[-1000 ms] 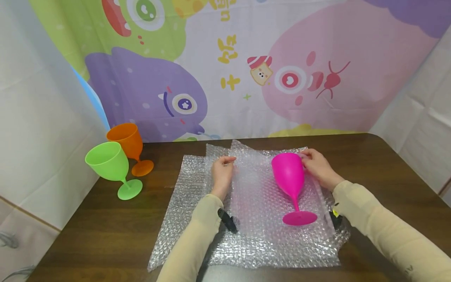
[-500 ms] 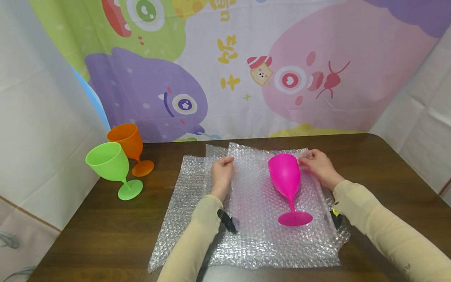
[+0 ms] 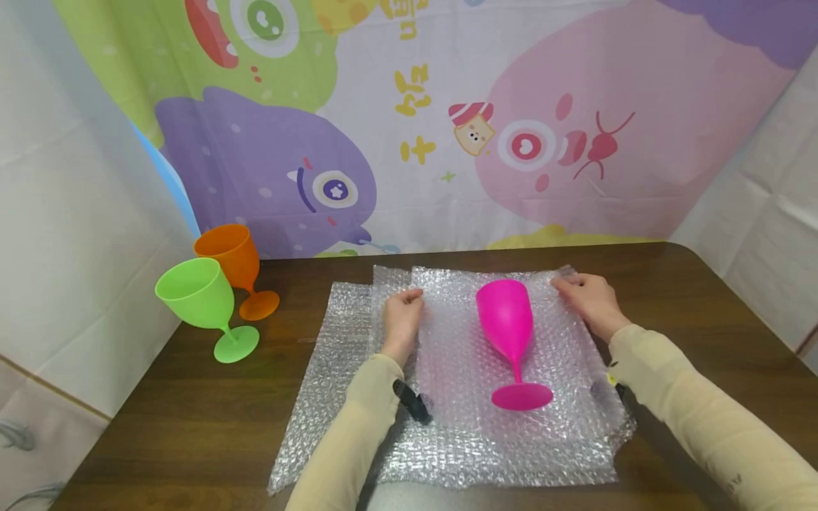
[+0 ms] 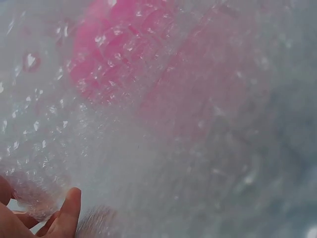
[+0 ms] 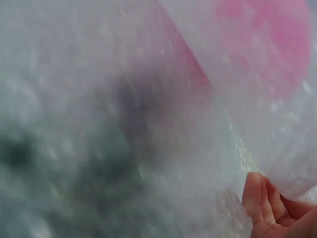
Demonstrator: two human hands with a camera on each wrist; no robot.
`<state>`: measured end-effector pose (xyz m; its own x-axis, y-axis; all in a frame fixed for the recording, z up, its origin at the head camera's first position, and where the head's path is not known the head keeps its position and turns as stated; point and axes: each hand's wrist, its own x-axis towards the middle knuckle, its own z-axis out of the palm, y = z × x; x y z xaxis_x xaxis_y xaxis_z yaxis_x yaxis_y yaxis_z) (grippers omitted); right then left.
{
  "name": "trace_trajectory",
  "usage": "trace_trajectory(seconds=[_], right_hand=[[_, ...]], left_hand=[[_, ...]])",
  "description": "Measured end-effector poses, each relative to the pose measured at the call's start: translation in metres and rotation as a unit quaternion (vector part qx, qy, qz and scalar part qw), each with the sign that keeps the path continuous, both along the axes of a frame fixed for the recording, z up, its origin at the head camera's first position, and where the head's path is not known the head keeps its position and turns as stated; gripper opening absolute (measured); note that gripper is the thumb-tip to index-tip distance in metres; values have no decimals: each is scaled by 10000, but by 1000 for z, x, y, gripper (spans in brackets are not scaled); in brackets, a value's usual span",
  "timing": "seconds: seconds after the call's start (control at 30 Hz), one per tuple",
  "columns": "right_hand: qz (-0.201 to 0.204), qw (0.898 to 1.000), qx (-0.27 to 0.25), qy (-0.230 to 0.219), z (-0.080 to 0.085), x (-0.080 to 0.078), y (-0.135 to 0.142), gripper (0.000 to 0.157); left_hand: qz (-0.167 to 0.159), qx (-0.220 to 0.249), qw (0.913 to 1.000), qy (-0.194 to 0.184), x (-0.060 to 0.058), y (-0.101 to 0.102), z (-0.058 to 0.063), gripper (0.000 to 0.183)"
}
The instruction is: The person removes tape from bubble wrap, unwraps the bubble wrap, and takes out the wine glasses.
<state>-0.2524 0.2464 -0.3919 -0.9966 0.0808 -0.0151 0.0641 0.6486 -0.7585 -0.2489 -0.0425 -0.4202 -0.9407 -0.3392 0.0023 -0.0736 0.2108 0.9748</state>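
Observation:
A pink plastic goblet (image 3: 505, 316) lies on a sheet of bubble wrap (image 3: 447, 341), its bowl away from me and its foot towards me. Along the sheet's left edge, my left hand (image 3: 402, 319) pinches the plastic. My right hand (image 3: 591, 301) grips the sheet near its far right corner. Both wrist views look through the bubble wrap, with the goblet a blurred pink shape behind it. In the left wrist view the left hand (image 4: 57, 215) shows at the lower left; the right hand (image 5: 275, 206) appears at the lower right of its own view.
More bubble wrap (image 3: 332, 369) is spread beneath and to the left on the brown wooden table (image 3: 160, 419). A green goblet (image 3: 203, 294) and an orange goblet (image 3: 238, 255) stand at the left. Behind the table hangs a cartoon-printed curtain (image 3: 422, 199).
The pink goblet has shifted left across the sheet. My right hand has moved slightly right with its corner, now apart from the goblet's bowl. The left hand stays nearly still.

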Motion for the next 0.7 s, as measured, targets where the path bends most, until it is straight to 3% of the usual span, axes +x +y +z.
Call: trace_trajectory(seconds=[0.7], right_hand=[[-280,9975,-310,-564,-11,-4,23,63]], left_hand=[[-230,495,9985,-77,-3,-3,-9,34]])
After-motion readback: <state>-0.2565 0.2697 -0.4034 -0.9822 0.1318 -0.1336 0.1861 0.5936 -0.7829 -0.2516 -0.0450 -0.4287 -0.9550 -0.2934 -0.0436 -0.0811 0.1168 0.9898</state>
